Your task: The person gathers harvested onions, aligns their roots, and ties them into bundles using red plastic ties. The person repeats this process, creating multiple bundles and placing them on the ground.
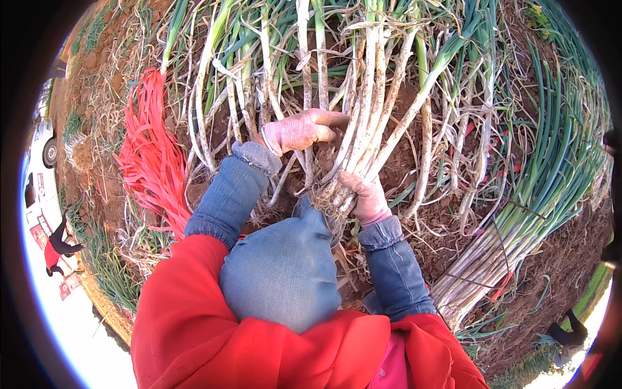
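Observation:
My right hand (367, 197), in a pink knitted work glove, grips a bunch of long green onions (367, 126) low on the white stalks, just above the roots. The bunch stands tilted, its muddy roots near my denim-covered knee and its leaves pointing away from me. My left hand (311, 130), in a similar glove, is at the left side of the bunch with thumb and fingers apart; its fingertips are partly hidden near the stalks, and I see nothing held in it. More loose green onions (204, 92) lie with soil on them beyond both hands.
Red plastic tie strips (153, 150) hang in a heap at left. A large pile of green onions (505, 243) lies at right, with thin dark bands across it. Brown soil (549, 287) carries dry leaves. Far left are a white vehicle (46, 160) and a person (58, 248); another person (568, 335) is far right.

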The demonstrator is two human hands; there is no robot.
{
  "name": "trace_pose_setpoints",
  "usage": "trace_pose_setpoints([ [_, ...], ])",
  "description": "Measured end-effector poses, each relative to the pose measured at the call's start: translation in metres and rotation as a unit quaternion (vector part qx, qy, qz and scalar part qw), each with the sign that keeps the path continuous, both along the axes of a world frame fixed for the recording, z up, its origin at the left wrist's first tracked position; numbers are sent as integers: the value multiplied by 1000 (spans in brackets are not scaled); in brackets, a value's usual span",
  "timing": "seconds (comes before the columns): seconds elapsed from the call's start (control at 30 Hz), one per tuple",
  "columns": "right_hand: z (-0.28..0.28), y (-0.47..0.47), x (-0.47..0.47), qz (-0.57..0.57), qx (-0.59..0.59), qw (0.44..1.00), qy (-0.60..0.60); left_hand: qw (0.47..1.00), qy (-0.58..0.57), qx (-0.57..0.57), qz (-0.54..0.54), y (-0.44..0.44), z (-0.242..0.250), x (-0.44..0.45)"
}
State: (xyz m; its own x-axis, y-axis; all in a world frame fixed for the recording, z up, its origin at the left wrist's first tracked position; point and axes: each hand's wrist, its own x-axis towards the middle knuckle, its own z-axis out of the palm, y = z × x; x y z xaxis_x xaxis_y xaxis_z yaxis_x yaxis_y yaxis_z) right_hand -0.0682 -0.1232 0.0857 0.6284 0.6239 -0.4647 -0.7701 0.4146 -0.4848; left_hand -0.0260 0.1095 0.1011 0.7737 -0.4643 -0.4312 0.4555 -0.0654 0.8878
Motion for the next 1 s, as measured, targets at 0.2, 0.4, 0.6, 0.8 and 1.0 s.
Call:
trace_pose_setpoints([
  [0.2,9,-28,13,-23,-26,999,-2,926,-250,279,-42,-63,-3,4],
  [0.4,73,-43,45,47,-136,988,-62,829,-372,413,-62,-83,-20,-12],
  [0.6,123,-55,52,29,-202,976,-79,835,-416,361,13,-91,-21,-14],
  [0.8,181,-81,67,15,-210,976,-46,834,-333,439,47,-75,-68,-51],
  [1.0,172,-95,45,97,-255,962,20,711,-501,463,172,-101,40,84],
])
